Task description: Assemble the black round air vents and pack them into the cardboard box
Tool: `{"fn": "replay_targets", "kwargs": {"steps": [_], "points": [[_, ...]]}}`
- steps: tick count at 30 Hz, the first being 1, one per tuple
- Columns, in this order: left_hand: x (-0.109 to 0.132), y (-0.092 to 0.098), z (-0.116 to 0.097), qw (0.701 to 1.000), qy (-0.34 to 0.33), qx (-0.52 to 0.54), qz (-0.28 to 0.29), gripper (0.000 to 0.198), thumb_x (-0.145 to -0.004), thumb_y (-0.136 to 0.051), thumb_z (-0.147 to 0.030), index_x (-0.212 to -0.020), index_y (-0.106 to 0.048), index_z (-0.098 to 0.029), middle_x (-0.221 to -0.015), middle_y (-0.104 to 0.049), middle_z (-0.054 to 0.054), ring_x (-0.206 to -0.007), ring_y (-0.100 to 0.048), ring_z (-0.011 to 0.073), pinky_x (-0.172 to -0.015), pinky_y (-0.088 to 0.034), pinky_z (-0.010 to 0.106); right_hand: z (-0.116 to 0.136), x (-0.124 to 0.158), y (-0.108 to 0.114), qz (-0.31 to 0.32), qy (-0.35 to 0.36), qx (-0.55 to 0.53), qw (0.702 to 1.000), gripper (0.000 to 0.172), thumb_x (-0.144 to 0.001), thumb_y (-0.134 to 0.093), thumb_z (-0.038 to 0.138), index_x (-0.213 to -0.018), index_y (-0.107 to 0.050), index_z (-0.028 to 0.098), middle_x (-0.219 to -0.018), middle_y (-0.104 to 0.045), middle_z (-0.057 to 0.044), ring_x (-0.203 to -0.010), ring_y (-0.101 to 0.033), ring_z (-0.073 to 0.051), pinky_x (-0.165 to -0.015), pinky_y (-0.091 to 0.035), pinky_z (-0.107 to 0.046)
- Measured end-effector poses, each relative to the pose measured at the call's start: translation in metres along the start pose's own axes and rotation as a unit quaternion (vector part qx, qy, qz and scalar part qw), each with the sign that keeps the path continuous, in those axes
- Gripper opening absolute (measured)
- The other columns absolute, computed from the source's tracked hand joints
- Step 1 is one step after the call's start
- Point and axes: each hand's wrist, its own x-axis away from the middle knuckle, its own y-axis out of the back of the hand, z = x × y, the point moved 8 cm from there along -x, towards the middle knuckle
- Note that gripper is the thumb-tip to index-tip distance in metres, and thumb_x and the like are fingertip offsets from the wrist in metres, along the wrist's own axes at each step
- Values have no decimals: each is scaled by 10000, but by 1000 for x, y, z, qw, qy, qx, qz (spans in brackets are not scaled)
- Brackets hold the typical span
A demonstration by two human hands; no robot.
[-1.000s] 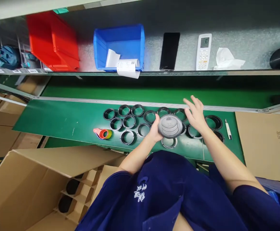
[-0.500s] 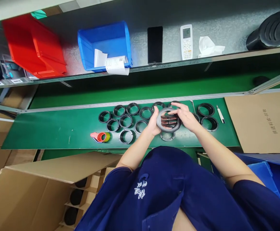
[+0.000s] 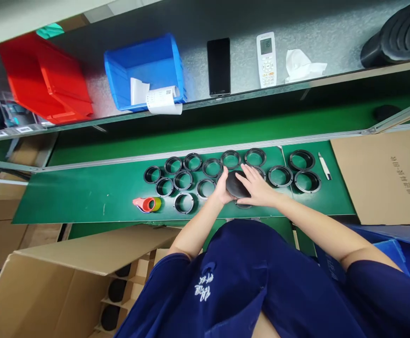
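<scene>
A round dark vent disc [image 3: 235,184] sits low over a black ring at the near edge of the green bench [image 3: 85,197]. My left hand [image 3: 222,188] grips its left rim with curled fingers. My right hand [image 3: 257,187] lies on top of it, fingers pressed down on the disc. Several black plastic rings [image 3: 190,180] lie in rows on the bench to the left and right of my hands.
A red and yellow tape roll [image 3: 148,204] lies left of the rings, a white pen-like tool [image 3: 323,165] at the right. Cardboard sheet [image 3: 384,178] at right, open divided carton [image 3: 85,281] below left. The shelf above holds a red bin [image 3: 46,80], blue bin [image 3: 144,70], phone [image 3: 219,65], remote [image 3: 267,58], tissue [image 3: 301,65].
The disc was held up in my left hand, turned over between both hands to show its slats, and now is lowered and pressed down onto a ring on the bench.
</scene>
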Motion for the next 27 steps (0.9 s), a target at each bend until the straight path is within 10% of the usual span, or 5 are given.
{"fn": "replay_targets", "kwargs": {"steps": [6, 15, 18, 22, 27], "points": [[-16, 18, 4, 997, -6, -39, -62, 884, -908, -295, -848, -1526, -455, -237, -1468, -579, 196, -1321, -603, 344, -1055, -508, 586, -77, -29, -19, -10, -158, -37, 987, 1094, -754, -752, 631, -1655, -253, 259, -1612, -284, -212, -1414, -378, -433, -1136, -379, -588], [-2, 84, 5, 970, -71, -161, -165, 629, -962, -469, -674, -1310, -604, -168, -1380, -632, 206, -1252, -635, 311, -1098, -488, 521, -232, -62, -36, -15, -381, 59, 923, 1123, -768, -730, 703, -1646, -261, 183, -1626, -238, -282, -1449, -312, -502, -1193, -164, -674], [-19, 54, 15, 878, -170, -422, -146, 521, -923, -611, -569, -1291, -651, -203, -1393, -639, 171, -1371, -542, 334, -1208, -359, 547, -237, -69, -38, -13, -382, 72, 921, 1076, -831, -636, 740, -1652, -246, 164, -1663, -182, -288, -1506, -218, -502, -1195, -85, -715], [-67, -5, 53, 628, -190, -754, -4, 624, -985, -542, -501, -1517, -485, -181, -1639, -412, 143, -1586, -235, 312, -1305, -74, 603, -232, -91, -7, -90, -349, 91, 928, 838, -1006, -377, 625, -1664, -202, 137, -1719, -58, -226, -1581, -62, -419, -1220, -27, -700], [-87, 7, 62, 473, -149, -868, -17, 612, -1043, -401, -534, -1523, -484, -163, -1555, -528, 146, -1519, -387, 299, -1287, -59, 673, -227, -103, 1, -134, -316, 90, 935, 774, -1039, -319, 518, -1668, -183, 88, -1726, -74, -194, -1603, -39, -352, -1267, -33, -615]]}}
